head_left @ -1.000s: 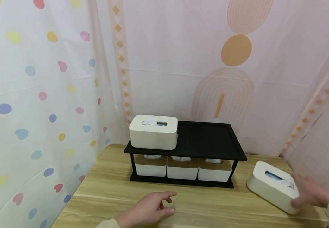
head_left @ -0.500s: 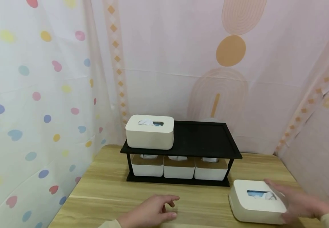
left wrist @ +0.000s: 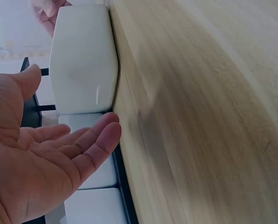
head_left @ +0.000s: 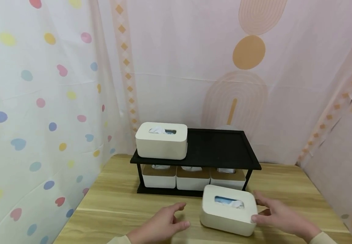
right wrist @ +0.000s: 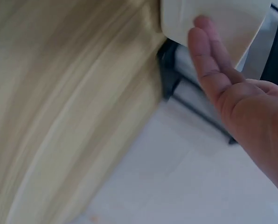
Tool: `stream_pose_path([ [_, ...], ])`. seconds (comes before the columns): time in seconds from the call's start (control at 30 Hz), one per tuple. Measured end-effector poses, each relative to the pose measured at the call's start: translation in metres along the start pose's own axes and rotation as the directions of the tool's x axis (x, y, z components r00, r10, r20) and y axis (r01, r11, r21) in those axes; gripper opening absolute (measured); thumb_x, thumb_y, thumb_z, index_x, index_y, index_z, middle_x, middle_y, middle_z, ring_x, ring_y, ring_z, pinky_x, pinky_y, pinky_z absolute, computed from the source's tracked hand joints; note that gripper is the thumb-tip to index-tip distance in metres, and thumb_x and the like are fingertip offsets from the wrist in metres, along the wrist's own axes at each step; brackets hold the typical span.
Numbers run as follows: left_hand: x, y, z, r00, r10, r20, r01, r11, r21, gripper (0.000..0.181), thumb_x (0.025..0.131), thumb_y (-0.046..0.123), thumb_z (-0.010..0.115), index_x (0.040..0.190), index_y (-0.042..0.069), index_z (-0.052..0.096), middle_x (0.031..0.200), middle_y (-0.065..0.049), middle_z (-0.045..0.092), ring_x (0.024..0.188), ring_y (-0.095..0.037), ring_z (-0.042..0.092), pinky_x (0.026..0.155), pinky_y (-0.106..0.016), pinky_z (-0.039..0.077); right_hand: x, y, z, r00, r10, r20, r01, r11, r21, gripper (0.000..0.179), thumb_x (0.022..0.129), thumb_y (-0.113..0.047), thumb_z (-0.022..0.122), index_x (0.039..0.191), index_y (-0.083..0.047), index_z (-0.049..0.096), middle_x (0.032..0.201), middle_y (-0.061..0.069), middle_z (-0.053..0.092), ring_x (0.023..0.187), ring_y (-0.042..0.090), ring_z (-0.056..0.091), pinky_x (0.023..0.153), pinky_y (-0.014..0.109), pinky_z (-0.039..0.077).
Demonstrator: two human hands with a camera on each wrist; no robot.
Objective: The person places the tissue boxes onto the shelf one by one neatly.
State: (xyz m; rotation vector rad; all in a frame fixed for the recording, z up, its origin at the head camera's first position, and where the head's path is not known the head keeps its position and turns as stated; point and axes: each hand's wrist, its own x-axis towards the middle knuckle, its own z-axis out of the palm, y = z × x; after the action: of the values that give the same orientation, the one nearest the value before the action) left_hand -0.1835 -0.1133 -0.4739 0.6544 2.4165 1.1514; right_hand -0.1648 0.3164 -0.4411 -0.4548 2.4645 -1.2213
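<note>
A cream tissue box with a slot on top sits on the wooden table in front of the rack's right part. My right hand is at its right end, thumb by the near corner and the other fingers toward the far one. The right wrist view has those fingers extended along the end of the box. Left of the box, my left hand is held low over the table with nothing in it. In the left wrist view its fingers are spread, palm toward the box.
A black two-level rack stands at the back. Another cream tissue box is on its top left. Beneath, 3 white tissue boxes with brown lids stand in a row. Patterned curtains enclose the wooden table.
The cream tissue box has slid from the table's right side leftward to the front of the rack, turning on the way, with my right hand at its end. My left hand has barely moved.
</note>
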Motion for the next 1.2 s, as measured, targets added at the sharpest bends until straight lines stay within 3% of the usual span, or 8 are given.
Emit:
stream_pose_path([
  [0.13, 0.001, -0.002, 0.001, 0.999, -0.017, -0.038, 0.015, 0.999, -0.052, 0.07, 0.104, 0.044, 0.07, 0.155, 0.001, 0.051, 0.15, -0.019, 0.062, 0.089, -0.009, 0.063, 0.074, -0.03, 0.056, 0.014, -0.009, 0.018, 0.999, 0.002, 0.042, -0.008, 0.988, 0.154, 0.086, 0.105, -0.025, 0.071, 0.161, 0.018, 0.023, 0.164, 0.042, 0.031, 0.122, 0.029, 0.072, 0.087, 0.021, 0.058],
  [0.23, 0.0, -0.003, 0.001, 0.999, -0.015, -0.051, 0.011, 0.997, -0.082, 0.07, 0.104, 0.041, 0.071, 0.155, -0.001, 0.05, 0.153, -0.021, 0.059, 0.086, -0.01, 0.063, 0.071, -0.028, 0.054, 0.024, -0.012, 0.03, 0.998, -0.008, 0.055, -0.004, 0.977, 0.214, 0.083, 0.105, -0.025, 0.071, 0.162, 0.014, 0.025, 0.166, 0.039, 0.032, 0.124, 0.027, 0.072, 0.088, 0.02, 0.058],
  [0.4, -0.001, -0.006, 0.001, 0.997, -0.004, -0.072, -0.003, 0.995, -0.098, 0.07, 0.105, 0.039, 0.07, 0.157, -0.002, 0.047, 0.154, -0.022, 0.058, 0.086, -0.011, 0.063, 0.072, -0.026, 0.054, 0.035, -0.011, 0.046, 0.998, -0.052, 0.037, 0.039, 0.959, 0.281, 0.082, 0.105, -0.022, 0.07, 0.162, 0.016, 0.024, 0.164, 0.041, 0.034, 0.124, 0.034, 0.071, 0.09, 0.023, 0.059],
  [0.5, -0.001, -0.009, 0.002, 0.996, 0.01, -0.09, -0.022, 0.991, -0.134, 0.068, 0.106, 0.038, 0.068, 0.157, -0.002, 0.047, 0.151, -0.024, 0.06, 0.084, -0.014, 0.065, 0.07, -0.027, 0.055, 0.039, -0.009, 0.05, 0.999, -0.036, 0.024, 0.028, 0.958, 0.285, 0.083, 0.106, -0.024, 0.069, 0.163, 0.015, 0.023, 0.163, 0.041, 0.035, 0.131, 0.04, 0.065, 0.092, 0.028, 0.061],
  [0.63, 0.0, -0.012, 0.0, 0.997, -0.024, -0.079, 0.002, 0.965, -0.262, 0.067, 0.107, 0.036, 0.066, 0.157, -0.004, 0.046, 0.147, -0.025, 0.062, 0.084, -0.022, 0.07, 0.068, -0.034, 0.059, 0.04, -0.004, 0.052, 0.999, 0.015, 0.03, -0.023, 0.958, 0.287, 0.084, 0.107, -0.029, 0.067, 0.163, 0.015, 0.022, 0.158, 0.042, 0.042, 0.131, 0.041, 0.063, 0.092, 0.038, 0.063],
  [0.77, 0.001, -0.016, -0.004, 0.994, -0.101, -0.049, 0.075, 0.924, -0.374, 0.069, 0.108, 0.036, 0.065, 0.157, -0.007, 0.043, 0.142, -0.023, 0.064, 0.09, -0.024, 0.072, 0.075, -0.042, 0.063, 0.041, -0.001, 0.053, 0.998, 0.034, 0.055, -0.05, 0.944, 0.327, 0.086, 0.108, -0.03, 0.066, 0.161, 0.019, 0.019, 0.148, 0.04, 0.054, 0.115, 0.033, 0.072, 0.089, 0.04, 0.064],
  [1.0, 0.002, -0.02, -0.004, 0.989, -0.143, -0.025, 0.119, 0.897, -0.426, 0.074, 0.107, 0.04, 0.066, 0.157, -0.008, 0.043, 0.136, -0.022, 0.069, 0.09, -0.024, 0.073, 0.075, -0.043, 0.064, 0.043, 0.001, 0.055, 0.994, 0.064, 0.085, -0.091, 0.931, 0.355, 0.089, 0.11, -0.033, 0.063, 0.164, 0.016, 0.012, 0.128, 0.016, 0.071, 0.107, 0.025, 0.069, 0.085, 0.032, 0.061],
  [1.2, 0.003, -0.024, -0.003, 0.984, -0.179, 0.011, 0.165, 0.879, -0.448, 0.079, 0.107, 0.046, 0.064, 0.16, -0.006, 0.039, 0.138, -0.023, 0.069, 0.088, -0.023, 0.073, 0.075, -0.043, 0.064, 0.043, 0.004, 0.056, 0.992, 0.077, 0.096, -0.106, 0.932, 0.346, 0.09, 0.11, -0.035, 0.061, 0.166, 0.011, 0.008, 0.132, 0.02, 0.069, 0.106, 0.025, 0.07, 0.084, 0.032, 0.06],
])
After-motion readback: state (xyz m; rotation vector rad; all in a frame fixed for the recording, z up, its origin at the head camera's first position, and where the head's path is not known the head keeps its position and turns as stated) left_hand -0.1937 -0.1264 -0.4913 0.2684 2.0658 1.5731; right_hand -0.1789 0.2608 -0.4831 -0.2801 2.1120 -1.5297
